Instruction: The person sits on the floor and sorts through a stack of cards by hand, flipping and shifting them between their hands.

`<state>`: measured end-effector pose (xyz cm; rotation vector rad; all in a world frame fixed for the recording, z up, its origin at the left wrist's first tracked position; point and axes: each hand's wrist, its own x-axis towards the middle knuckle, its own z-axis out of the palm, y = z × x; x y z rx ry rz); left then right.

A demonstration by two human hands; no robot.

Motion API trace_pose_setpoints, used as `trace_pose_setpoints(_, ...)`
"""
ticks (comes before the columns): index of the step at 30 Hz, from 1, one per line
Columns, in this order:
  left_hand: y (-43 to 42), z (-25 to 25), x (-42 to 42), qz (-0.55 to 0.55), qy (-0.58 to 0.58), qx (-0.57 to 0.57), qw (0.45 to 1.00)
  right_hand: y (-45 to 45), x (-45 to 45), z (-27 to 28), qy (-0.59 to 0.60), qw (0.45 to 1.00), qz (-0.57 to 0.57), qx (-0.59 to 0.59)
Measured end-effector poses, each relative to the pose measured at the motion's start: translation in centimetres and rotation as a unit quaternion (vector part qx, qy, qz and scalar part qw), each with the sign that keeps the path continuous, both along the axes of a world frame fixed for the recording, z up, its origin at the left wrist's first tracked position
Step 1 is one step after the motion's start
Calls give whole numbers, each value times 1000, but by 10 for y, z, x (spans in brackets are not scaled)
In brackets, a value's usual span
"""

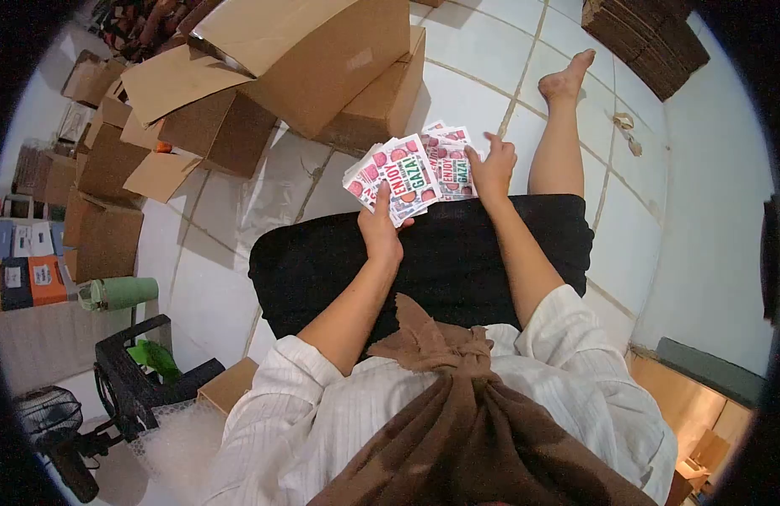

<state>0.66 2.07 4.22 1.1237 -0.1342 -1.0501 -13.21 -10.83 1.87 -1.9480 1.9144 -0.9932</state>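
My left hand (pixel 380 229) grips a fanned stack of printed cards (pixel 404 184), its thumb lying on top. Pink and red pictures cover the cards, with "ENJOY" in red and "GAZA!" in green. A second pile of matching cards (pixel 454 169) is just to the right, partly behind the first; what supports it is hard to make out. At that pile's right edge is my right hand (pixel 494 169), thumb against or just over the cards. Its thumb and index finger are apart, with nothing visible between them. Both hands are above the black cloth (pixel 441 253) over my lap.
Large open cardboard boxes (pixel 339 63) stand on the tiled floor (pixel 470 55) ahead and left. Flattened cardboard (pixel 647 42) is stacked at far right. A green tumbler (pixel 124 293), a black fan (pixel 53 413) and bubble wrap (pixel 183 443) are at left. My bare foot (pixel 567 80) extends ahead.
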Motion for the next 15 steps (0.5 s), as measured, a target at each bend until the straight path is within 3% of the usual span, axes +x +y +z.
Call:
trace_pose_setpoints(2,1,-1,1,-3,-3,-3,1000,3,6,5,-99,987,121,23)
trace_pose_setpoints(3,1,-1,1,-7,-7,-6,1000,9,11,6,-97,988,121,22)
trace_pose_setpoints(5,0,-2,0,-17,-15,1,1000,29,21,7,-275,903,240,227)
trace_pose_setpoints(11,1,-1,0,-15,-18,24,999,21,12,31,-441,828,179,296)
trace_pose_setpoints(15,0,4,-2,4,-13,37,999,-12,-16,-32,-384,869,120,287)
